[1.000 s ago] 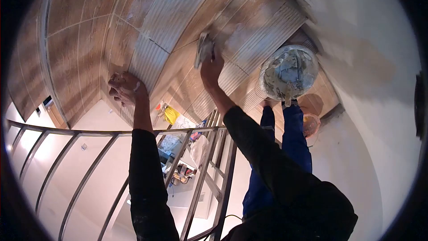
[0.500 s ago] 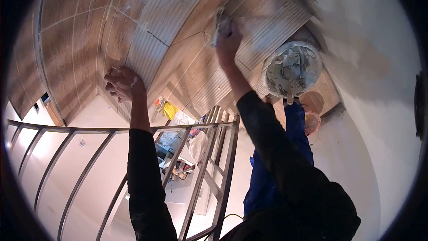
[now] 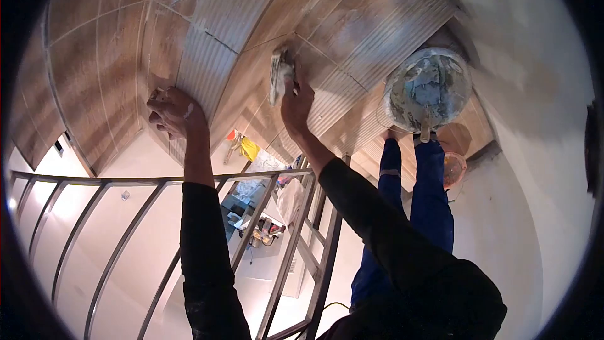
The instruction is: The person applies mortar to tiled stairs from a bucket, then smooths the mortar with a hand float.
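Wood-look tiles with ribbed strips and pale smears form the steps. My right hand is closed round a grey, mortar-smeared float, held against the tiled surface near the centre. My left hand rests at the step edge on the left, fingers curled round something I cannot make out. A bucket of grey mix, with a tool handle over its near rim, stands on the steps to the right.
A metal railing curves across the lower left. Beyond it, below, lie tools and a yellow item. An orange-rimmed container sits by my legs. A pale wall runs along the right.
My right hand and the float have moved left and down across the tiles. My left hand has stayed nearly in place. The view has shifted slightly, showing more of both legs.
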Demonstrator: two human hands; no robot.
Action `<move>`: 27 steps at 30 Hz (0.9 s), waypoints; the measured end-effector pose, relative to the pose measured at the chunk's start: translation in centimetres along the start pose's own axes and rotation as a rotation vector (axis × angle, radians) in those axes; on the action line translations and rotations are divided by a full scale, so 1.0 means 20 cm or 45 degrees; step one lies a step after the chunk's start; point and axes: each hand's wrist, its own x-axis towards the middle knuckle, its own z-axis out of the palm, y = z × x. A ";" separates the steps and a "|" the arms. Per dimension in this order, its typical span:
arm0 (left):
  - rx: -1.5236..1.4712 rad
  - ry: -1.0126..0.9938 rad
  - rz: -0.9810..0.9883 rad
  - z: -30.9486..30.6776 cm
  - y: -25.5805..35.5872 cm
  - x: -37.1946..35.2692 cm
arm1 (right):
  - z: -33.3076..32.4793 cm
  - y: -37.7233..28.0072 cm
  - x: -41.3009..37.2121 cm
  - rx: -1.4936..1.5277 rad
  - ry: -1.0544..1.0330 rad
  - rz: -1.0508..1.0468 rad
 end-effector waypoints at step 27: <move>0.024 0.023 -0.011 0.02 0.03 -0.01 | -0.03 -0.20 0.64 -0.481 0.267 -0.236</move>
